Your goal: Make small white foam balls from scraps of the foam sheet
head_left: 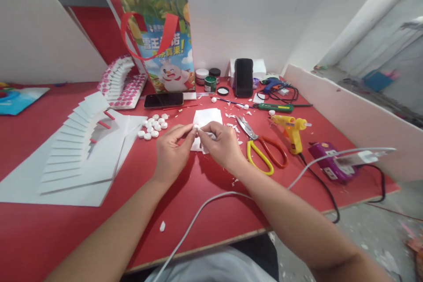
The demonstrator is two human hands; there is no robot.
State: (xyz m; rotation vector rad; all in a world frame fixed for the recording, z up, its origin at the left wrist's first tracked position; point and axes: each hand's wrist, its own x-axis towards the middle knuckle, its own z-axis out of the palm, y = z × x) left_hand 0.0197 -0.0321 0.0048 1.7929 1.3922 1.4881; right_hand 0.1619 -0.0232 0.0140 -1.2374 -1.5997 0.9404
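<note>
My left hand (172, 150) and my right hand (222, 142) meet over the middle of the red table. A small white round piece (196, 127) is pinched between the fingertips of both hands. My fingers partly cover it, so its exact shape cannot be made out. Below and behind the hands lies white paper (208, 116), with a part of it hidden by my fingers. To the left of my left hand sits a cluster of several small white rounded pieces (153, 126). White shavings (231, 127) are scattered to the right, beside scissors (261, 144) with one yellow and one red handle.
A yellow glue gun (291, 130) and a purple power strip (332, 162) stand at the right. A white cable (211, 199) crosses in front of me. Fanned white boards (68, 147) lie left. Behind are a phone (163, 100), paint jars (210, 83) and a printed bag (168, 53).
</note>
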